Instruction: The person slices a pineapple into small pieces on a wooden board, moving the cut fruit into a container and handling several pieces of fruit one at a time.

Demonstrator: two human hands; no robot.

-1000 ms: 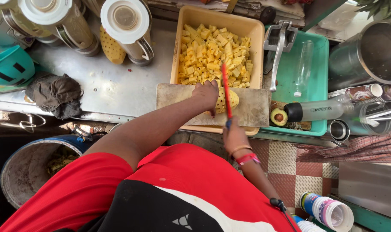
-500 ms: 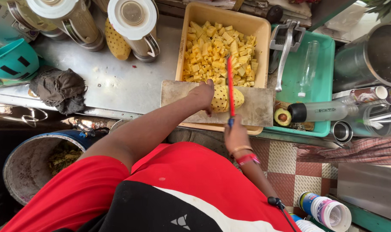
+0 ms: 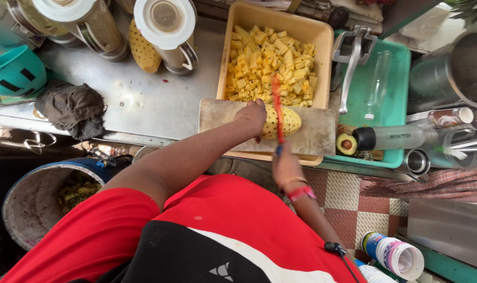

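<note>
The peeled pineapple (image 3: 285, 121) lies on its side on the cutting board (image 3: 317, 133), which rests across the near rim of the tan tub (image 3: 223, 57) of pineapple chunks (image 3: 270, 63). The left hand (image 3: 251, 118) presses on the fruit's left end, fingers curled over it and clamped. The right hand (image 3: 286, 166), at the board's near edge, is clenched around the handle of the red knife (image 3: 277, 112), whose blade stands across the fruit just beside the left fingers. That closeness looks like the main risk: the fruit is wet and round, so if it rolls or the blade skids, the edge could meet the holding fingers. The board also only bridges the tub, so hard pressure might tip it. Further out on the steel tabletop (image 3: 144, 99) are a second whole pineapple (image 3: 144, 50), blender jugs (image 3: 167, 31), a dark rag (image 3: 73, 110), and a green tray (image 3: 393, 99) with a halved avocado (image 3: 346, 143).
</note>
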